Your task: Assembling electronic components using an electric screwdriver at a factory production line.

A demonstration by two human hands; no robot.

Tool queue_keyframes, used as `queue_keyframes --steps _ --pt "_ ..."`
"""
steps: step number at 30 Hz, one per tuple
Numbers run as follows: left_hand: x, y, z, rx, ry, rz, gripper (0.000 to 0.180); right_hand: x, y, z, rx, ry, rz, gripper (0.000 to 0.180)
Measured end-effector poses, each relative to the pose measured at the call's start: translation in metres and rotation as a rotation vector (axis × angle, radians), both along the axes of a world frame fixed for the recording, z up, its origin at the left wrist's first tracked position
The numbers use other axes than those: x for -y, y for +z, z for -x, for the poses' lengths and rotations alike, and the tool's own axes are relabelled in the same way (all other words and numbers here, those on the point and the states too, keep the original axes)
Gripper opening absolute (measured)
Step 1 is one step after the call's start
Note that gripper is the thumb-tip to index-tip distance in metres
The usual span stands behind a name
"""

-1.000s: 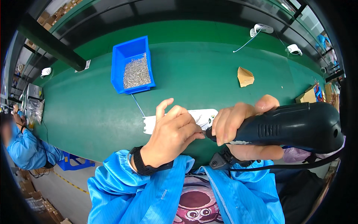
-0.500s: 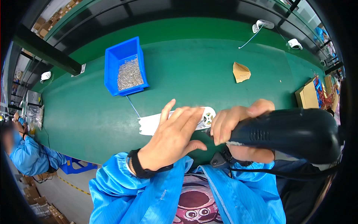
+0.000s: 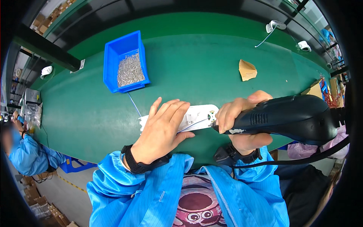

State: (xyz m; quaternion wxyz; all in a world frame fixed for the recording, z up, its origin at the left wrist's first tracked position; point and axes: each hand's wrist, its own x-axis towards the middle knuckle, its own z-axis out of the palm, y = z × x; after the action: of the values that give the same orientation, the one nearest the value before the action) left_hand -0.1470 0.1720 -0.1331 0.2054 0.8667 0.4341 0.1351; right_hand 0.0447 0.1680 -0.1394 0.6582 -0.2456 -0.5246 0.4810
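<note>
Head view. Left hand (image 3: 162, 130): fingers spread flat, pressing white plastic panel (image 3: 196, 116) onto green table (image 3: 87, 113). Panel near table's front edge, long axis left-right. Right hand (image 3: 242, 121): wrapped around black electric screwdriver (image 3: 287, 119), body lying left-right, tip pointing left at panel's right end. Blue bin (image 3: 124, 60) of screws farther back, well apart.

**Workstation surroundings**

Long green-topped workbench (image 3: 94, 113) under even, bright light. Beyond its far edge runs a dark metal rail (image 3: 45, 51). Below the bench's near-left corner, grey floor (image 3: 60, 189) carries stacked brown cardboard boxes (image 3: 34, 193).
</note>
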Motion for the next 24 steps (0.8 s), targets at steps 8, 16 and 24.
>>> queue_keyframes --steps 8,16,24 --pt "-0.003 -0.003 0.000 0.024 0.000 0.000 0.064 -0.009 -0.006 -0.002 0.026 0.044 -0.005 0.074" --pt "-0.007 -0.004 0.000 0.052 -0.015 -0.059 0.059 -0.017 -0.008 0.003 -0.121 0.072 -0.119 0.074" --pt "-0.007 -0.003 0.003 0.015 -0.011 -0.081 0.059 -0.011 -0.005 0.004 -0.024 0.124 0.027 0.072"
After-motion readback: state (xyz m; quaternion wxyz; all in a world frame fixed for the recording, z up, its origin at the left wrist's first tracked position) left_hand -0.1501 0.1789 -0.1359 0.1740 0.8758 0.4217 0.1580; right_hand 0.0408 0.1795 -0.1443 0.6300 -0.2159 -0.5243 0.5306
